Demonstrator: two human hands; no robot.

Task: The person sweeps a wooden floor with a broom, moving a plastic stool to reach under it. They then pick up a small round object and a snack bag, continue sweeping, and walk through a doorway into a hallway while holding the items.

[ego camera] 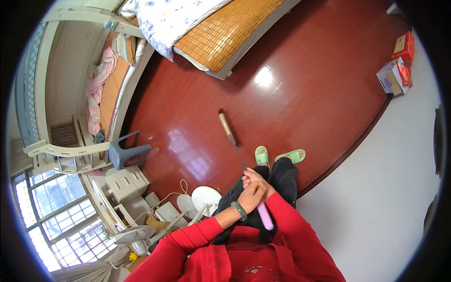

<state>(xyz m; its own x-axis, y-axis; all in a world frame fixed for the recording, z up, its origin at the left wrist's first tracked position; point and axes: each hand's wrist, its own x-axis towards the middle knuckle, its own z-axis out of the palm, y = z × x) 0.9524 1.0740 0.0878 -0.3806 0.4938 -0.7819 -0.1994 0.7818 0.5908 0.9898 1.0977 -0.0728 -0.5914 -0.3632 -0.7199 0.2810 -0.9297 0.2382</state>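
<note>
A long-handled floor tool, with a narrow beige head (226,126) on the red floor, slants up towards me; its head type is unclear, perhaps a broom or mop. Its thin shaft ends in a purple grip (265,215) near my waist. My right hand (251,177) is closed around the shaft on the lower, farther side. Nearer to me, my left hand (251,196), with a dark green bangle (239,210) at the wrist, is closed at the upper part of the shaft. The two hands overlap, so part of the shaft is hidden.
My feet in green slippers (261,155) stand beside the tool. A bed with a bamboo mat (225,35) is ahead. Leftward are a blue-grey plastic stool (128,151), a bunk bed (132,84), white drawers (127,181) and a fan (135,236). Boxes (393,77) stand by the right wall.
</note>
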